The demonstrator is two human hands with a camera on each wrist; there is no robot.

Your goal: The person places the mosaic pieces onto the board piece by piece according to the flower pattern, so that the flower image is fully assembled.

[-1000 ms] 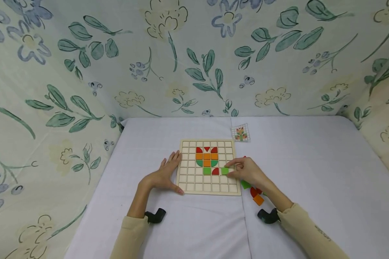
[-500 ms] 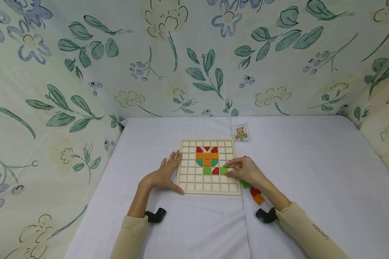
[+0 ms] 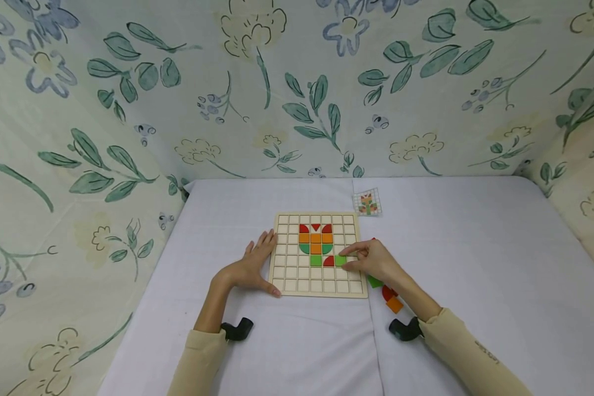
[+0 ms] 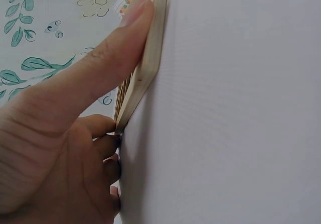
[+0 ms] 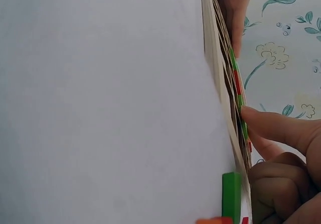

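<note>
A wooden grid board (image 3: 289,275) lies on the white cloth, with red, orange and green tiles set in its middle. My left hand (image 3: 249,269) rests along its left edge, fingers spread, thumb at the near left corner. In the left wrist view the thumb (image 4: 115,53) touches the board's rim. With thumb and index finger, my right hand (image 3: 376,261) pinches a light green square tile (image 3: 340,260). This tile is just right of a red quarter-round tile (image 3: 329,260); whether it sits fully in its cell, I cannot tell.
Loose tiles lie by the board's right edge, partly under my right forearm: a green one (image 3: 374,281), a red one (image 3: 388,293) and an orange square (image 3: 395,304). A small pattern card (image 3: 368,202) lies beyond the far right corner. Floral cloth (image 3: 317,99) hangs behind the table.
My right hand has slid the green square tile slightly left, up to the red quarter-round tile. My left hand and the board stay where they were.
</note>
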